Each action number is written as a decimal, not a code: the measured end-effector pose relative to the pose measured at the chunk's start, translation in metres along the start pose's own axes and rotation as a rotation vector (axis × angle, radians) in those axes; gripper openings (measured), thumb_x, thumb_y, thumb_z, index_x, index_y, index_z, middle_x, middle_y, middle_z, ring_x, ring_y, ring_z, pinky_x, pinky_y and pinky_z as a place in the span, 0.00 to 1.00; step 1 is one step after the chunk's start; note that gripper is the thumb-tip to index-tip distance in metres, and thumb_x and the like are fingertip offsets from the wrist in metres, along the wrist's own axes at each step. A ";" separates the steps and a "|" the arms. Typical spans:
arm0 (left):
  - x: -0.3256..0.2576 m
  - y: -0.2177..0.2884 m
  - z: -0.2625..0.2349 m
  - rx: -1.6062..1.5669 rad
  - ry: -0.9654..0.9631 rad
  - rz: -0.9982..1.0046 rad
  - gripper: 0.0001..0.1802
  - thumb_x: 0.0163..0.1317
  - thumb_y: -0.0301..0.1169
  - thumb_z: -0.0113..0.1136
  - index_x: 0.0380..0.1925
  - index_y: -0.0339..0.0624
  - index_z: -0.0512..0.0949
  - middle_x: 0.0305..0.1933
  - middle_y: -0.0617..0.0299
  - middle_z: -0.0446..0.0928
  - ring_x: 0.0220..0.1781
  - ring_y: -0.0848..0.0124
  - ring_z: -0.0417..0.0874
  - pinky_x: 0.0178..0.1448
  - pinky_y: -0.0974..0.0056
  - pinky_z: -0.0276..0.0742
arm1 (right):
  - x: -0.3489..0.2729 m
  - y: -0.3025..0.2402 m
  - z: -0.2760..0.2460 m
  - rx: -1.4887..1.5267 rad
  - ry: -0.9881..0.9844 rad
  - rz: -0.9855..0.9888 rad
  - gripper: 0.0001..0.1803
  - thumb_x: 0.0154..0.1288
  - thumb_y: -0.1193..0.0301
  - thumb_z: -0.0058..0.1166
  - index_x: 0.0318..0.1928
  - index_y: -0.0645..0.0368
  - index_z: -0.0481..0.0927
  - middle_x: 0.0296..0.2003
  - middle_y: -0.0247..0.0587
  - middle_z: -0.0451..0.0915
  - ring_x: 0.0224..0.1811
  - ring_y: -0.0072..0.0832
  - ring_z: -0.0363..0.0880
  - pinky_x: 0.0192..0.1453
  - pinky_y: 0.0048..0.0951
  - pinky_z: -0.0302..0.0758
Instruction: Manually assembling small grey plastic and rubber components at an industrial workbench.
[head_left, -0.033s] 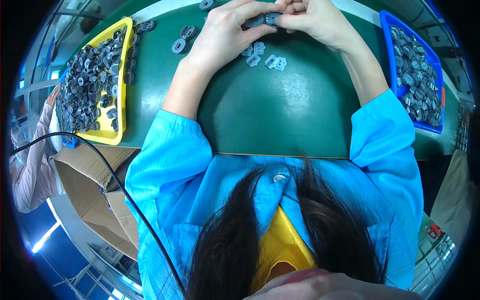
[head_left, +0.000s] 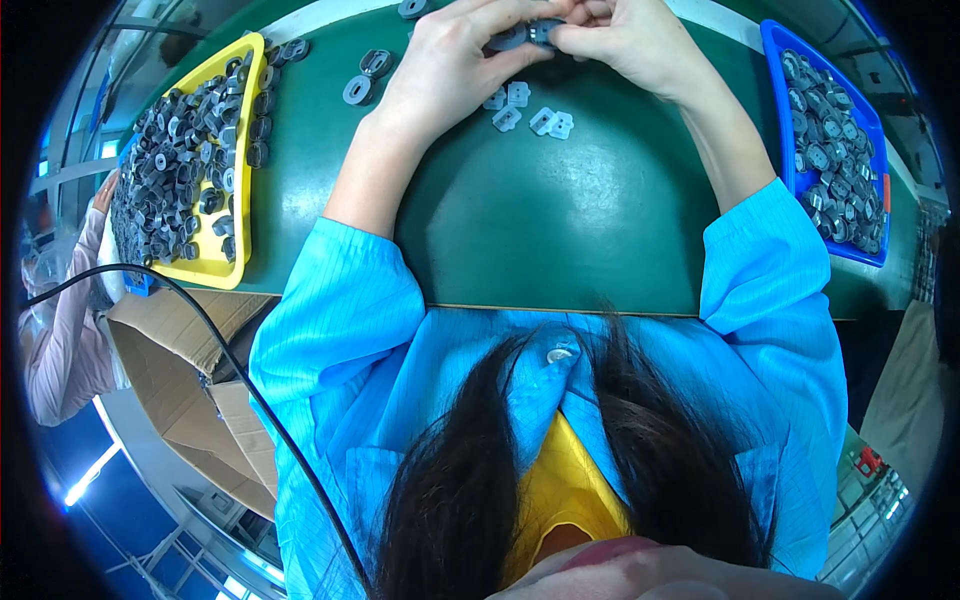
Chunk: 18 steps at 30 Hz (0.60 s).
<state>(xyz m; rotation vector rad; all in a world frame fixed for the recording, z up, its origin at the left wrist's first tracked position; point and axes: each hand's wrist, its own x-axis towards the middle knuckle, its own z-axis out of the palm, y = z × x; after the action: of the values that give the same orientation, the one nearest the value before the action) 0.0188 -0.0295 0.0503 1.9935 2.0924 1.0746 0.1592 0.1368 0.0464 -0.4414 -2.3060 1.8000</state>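
Note:
At the far middle of the green table, my left hand [head_left: 450, 60] is closed around a dark grey round plastic part [head_left: 510, 38]. My right hand [head_left: 635, 48] pinches a second dark grey part [head_left: 543, 32] against it, so the two touch or nearly touch. Fingers cover much of both, and I cannot tell whether they are joined. Just below the hands lie several small pale plastic plates with holes [head_left: 545, 121]. Left of my left wrist, a grey ring-shaped part [head_left: 358, 90] rests beside another dark grey part [head_left: 376, 63].
A yellow tray [head_left: 247, 150] heaped with dark grey parts stands at the left, with more parts along its side. At the right is a blue tray [head_left: 880, 200] of similar parts. A cardboard box [head_left: 180, 400], a black cable [head_left: 225, 345] and another person's arm [head_left: 85, 270] are at the left.
Both hands and the held parts have shifted very slightly toward the far edge. The grip looks the same.

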 end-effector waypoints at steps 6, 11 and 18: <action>0.001 0.007 0.011 -0.193 0.217 -0.051 0.22 0.59 0.24 0.73 0.53 0.37 0.79 0.44 0.52 0.85 0.45 0.62 0.88 0.51 0.62 0.83 | 0.007 0.014 0.019 0.553 0.119 -0.137 0.08 0.67 0.81 0.60 0.46 0.60 0.80 0.39 0.35 0.84 0.40 0.19 0.82 0.46 0.22 0.79; -0.001 -0.004 0.018 -0.767 0.189 -0.262 0.11 0.73 0.30 0.64 0.48 0.37 0.75 0.39 0.61 0.83 0.36 0.75 0.82 0.41 0.70 0.77 | -0.001 0.001 0.012 0.933 0.086 -0.005 0.08 0.70 0.75 0.59 0.48 0.56 0.80 0.40 0.34 0.84 0.40 0.23 0.82 0.47 0.24 0.78; 0.005 -0.034 0.021 -0.900 0.154 -0.351 0.25 0.85 0.49 0.39 0.44 0.39 0.77 0.31 0.67 0.76 0.25 0.82 0.63 0.29 0.73 0.59 | -0.073 0.026 -0.129 -0.709 0.585 -0.051 0.15 0.69 0.67 0.63 0.54 0.59 0.85 0.46 0.36 0.87 0.50 0.23 0.84 0.59 0.27 0.77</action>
<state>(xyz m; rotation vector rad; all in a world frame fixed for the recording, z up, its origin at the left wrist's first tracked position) -0.0006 -0.0133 0.0191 1.1017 1.4744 1.6972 0.2721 0.2356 0.0558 -0.8545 -2.3788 0.6302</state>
